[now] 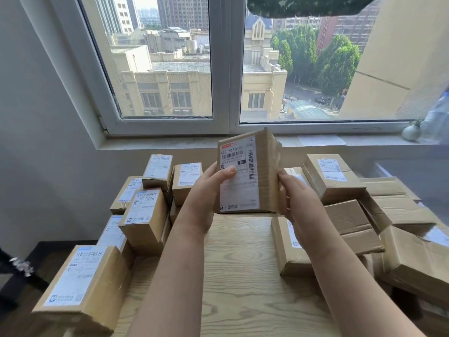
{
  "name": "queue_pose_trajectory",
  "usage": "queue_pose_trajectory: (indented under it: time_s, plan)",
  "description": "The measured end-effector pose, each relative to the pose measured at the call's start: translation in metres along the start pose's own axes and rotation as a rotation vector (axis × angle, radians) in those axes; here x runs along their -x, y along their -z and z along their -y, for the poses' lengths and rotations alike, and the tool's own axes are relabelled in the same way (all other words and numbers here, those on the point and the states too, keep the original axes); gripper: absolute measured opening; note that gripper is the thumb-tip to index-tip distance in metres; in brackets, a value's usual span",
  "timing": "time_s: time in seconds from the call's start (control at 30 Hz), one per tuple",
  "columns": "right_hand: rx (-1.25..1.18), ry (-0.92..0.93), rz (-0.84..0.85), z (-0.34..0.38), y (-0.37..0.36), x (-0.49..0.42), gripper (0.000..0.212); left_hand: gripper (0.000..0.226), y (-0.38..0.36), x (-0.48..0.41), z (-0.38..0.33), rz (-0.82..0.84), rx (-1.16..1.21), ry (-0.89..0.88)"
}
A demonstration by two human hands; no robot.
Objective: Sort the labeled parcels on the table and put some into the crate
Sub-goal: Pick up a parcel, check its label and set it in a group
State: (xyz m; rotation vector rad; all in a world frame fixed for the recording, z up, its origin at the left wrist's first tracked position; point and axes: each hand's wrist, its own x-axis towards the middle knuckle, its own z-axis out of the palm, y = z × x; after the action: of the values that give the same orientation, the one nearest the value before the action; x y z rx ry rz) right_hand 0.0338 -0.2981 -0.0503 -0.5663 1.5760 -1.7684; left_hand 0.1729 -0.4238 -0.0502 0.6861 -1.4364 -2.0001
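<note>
Table of pale wood [243, 288] sits nearest. Above it, the left hand [209, 188] and right hand [298, 198] curl round the 2 sides of 1 small brown cardboard parcel with a white label [245, 173], held up in the air. It looks light and stiff, so side holds seem safe.

Labeled cardboard parcel [245, 173] upright above table (label facing cam), others piled L/R
</note>
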Motion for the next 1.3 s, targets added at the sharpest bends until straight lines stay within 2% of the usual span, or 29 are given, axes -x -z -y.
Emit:
queue_pose_trajectory:
  time_s: [0.13, 0.2, 0.23, 0.33, 0.37, 0.43, 0.6, 0.7, 0.8, 1.03, 1.3]
  plan:
    - [0.051, 0.101, -0.023, 0.003, 0.000, 0.004, 0.027, 0.058, -0.007, -0.005, 0.000, -0.133, -0.121, -0.041]
    - [0.106, 0.126, -0.016, 0.005, -0.003, 0.007, 0.029, 0.044, -0.014, -0.004, 0.000, -0.123, -0.124, -0.027]
    - [0.122, 0.133, -0.014, 0.005, -0.005, 0.007, 0.030, 0.048, -0.017, -0.002, -0.002, -0.111, -0.112, -0.011]
    - [0.148, 0.151, 0.000, 0.004, -0.008, 0.007, 0.037, 0.121, -0.019, -0.005, -0.002, -0.094, -0.186, 0.032]
    - [0.144, 0.157, 0.012, 0.005, -0.007, 0.007, 0.040, 0.129, -0.019, -0.006, -0.001, -0.081, -0.190, 0.032]
    - [0.097, 0.146, 0.057, 0.006, -0.007, 0.006, 0.043, 0.117, -0.017, -0.008, 0.000, -0.045, -0.146, 0.015]
    - [0.003, 0.018, 0.310, 0.008, -0.004, 0.009, 0.043, 0.096, -0.016, -0.009, -0.004, 0.020, -0.122, -0.010]
    - [0.003, 0.042, 0.300, 0.008, -0.004, 0.010, 0.044, 0.072, -0.016, -0.008, -0.005, 0.069, -0.120, -0.042]
    - [-0.005, 0.072, 0.264, 0.010, -0.004, 0.012, 0.040, 0.061, -0.015, -0.007, -0.008, 0.090, -0.149, -0.058]
    - [0.006, 0.095, 0.238, 0.013, -0.005, 0.014, 0.036, 0.054, -0.016, -0.004, -0.014, 0.109, -0.189, -0.068]
    - [0.045, 0.079, 0.263, 0.011, -0.005, 0.012, 0.048, 0.059, -0.015, -0.006, -0.014, 0.097, -0.171, -0.060]
